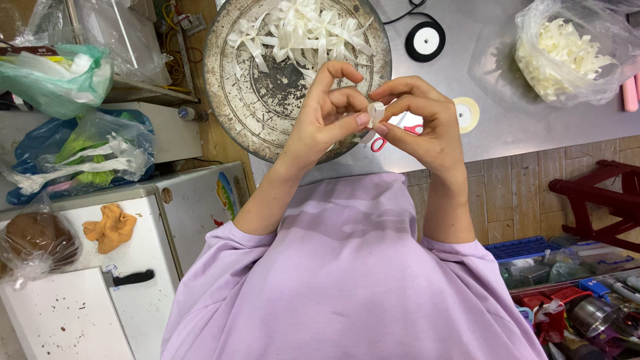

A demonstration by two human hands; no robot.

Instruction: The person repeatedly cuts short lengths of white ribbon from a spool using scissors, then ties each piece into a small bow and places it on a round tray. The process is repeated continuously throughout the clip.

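While you hold both hands up over the near edge of the bench (507, 127), your left hand (323, 123) and right hand (427, 120) meet on a small loop of white ribbon (376, 111). Your left thumb and forefinger pinch it from one side, your right fingers (393, 107) clamp it from the other; both grips are closed on it. The loop stands roughly upright between your fingertips, its long axis near vertical, and a loose tail trails down and toward your left hand, partly hidden by it.

Just behind your hands lies a round metal tray (267, 107) with a heap of finished white ribbon bows (300, 30) at its far side. Red-handled scissors (393, 137) lie under your right hand, mostly covered by it. A pale tape roll (467, 113) sits just beside that hand, a black-rimmed spool (425, 41) farther back, and a clear bag of white ribbon pieces (567, 53) well off to your right.
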